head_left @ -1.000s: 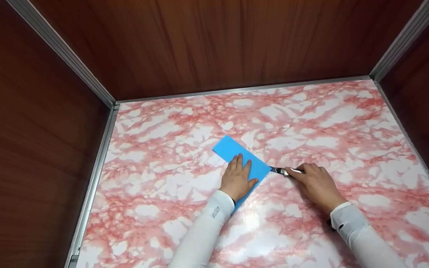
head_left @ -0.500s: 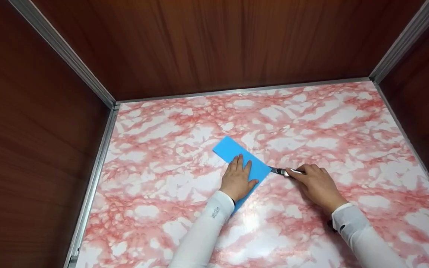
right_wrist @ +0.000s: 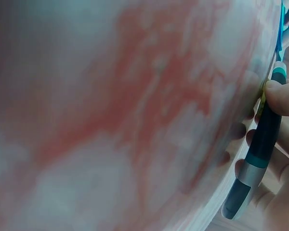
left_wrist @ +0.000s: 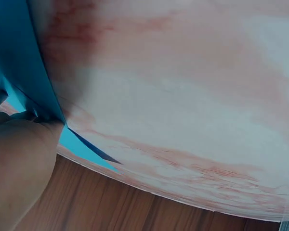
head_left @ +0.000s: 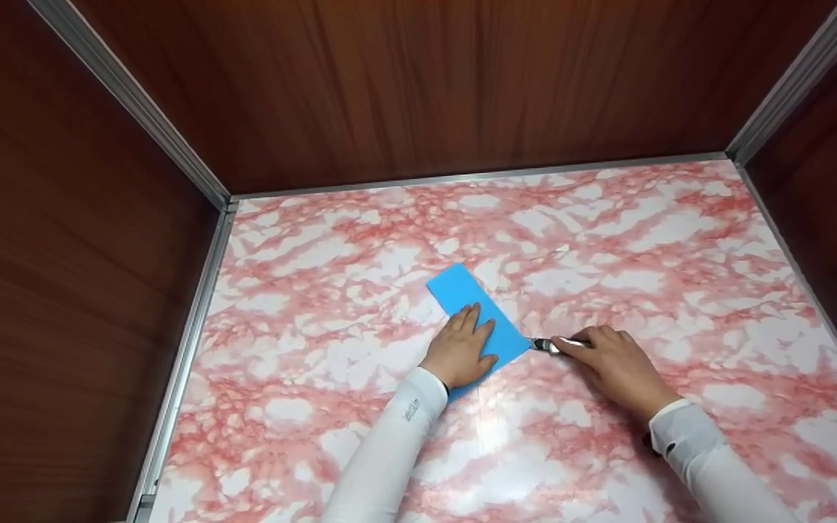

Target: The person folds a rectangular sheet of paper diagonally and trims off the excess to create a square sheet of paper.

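A folded sheet of blue paper (head_left: 456, 287) lies at a slant on the table. My left hand (head_left: 458, 352) rests flat on it, its fingers spread and extended. To the right, my right hand (head_left: 623, 369) grips a utility knife (head_left: 546, 346), whose blade end meets the paper's right corner, apparently at the fold. In the right wrist view the thumb and fingers curl round the dark and silver knife handle (right_wrist: 262, 137). From the left wrist, the raised layer of the blue paper (left_wrist: 19, 48) shows beside the left hand (left_wrist: 26, 159). Where exactly the blade lies between the layers is too small to tell.
The red and white marbled tabletop (head_left: 302, 312) spreads round the work. Dark wood panels (head_left: 404, 87) with metal edging (head_left: 135, 94) close it in at the back and both sides.
The blue paper has turned a little clockwise, its far end shifting right. The left hand has turned slightly with it. The knife and right hand have come slightly nearer the person.
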Available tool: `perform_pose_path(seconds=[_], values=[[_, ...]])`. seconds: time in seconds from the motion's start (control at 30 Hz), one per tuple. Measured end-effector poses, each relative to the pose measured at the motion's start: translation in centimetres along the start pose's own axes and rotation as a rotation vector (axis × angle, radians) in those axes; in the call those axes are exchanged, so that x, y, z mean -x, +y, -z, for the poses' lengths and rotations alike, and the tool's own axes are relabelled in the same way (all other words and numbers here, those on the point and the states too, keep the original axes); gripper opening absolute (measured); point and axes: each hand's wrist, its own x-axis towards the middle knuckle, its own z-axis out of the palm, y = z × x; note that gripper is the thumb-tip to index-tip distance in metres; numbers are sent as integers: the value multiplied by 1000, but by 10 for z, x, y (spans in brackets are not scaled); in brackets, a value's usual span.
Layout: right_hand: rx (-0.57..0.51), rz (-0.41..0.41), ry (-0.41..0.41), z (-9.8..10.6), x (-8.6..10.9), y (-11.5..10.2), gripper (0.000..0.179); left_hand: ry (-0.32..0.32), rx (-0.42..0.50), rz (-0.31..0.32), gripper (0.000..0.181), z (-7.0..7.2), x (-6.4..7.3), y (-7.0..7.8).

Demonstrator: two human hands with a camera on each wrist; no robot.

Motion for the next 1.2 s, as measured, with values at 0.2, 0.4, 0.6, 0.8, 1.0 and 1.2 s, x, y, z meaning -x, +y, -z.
perform_pose_path(seconds=[0.2, 0.4, 0.6, 0.8, 1.0, 1.2], values=[[-5, 3, -12, -2, -2, -5, 51, 39, -45, 31, 67, -3, 1, 3], [-4, 2, -23, -3, -3, -7, 49, 10, -9, 102, 77, -2, 5, 7], [1, 18, -18, -1, -6, -9, 47, -15, -18, 111, 87, -2, 6, 6], [1, 12, -26, 2, -8, -11, 46, -19, -3, 110, 86, -2, 5, 6], [7, 4, -32, 4, -8, -10, 46, -24, -10, 111, 86, -2, 4, 7], [8, -7, 0, 4, -8, -8, 46, -25, -19, 114, 86, -2, 3, 7]])
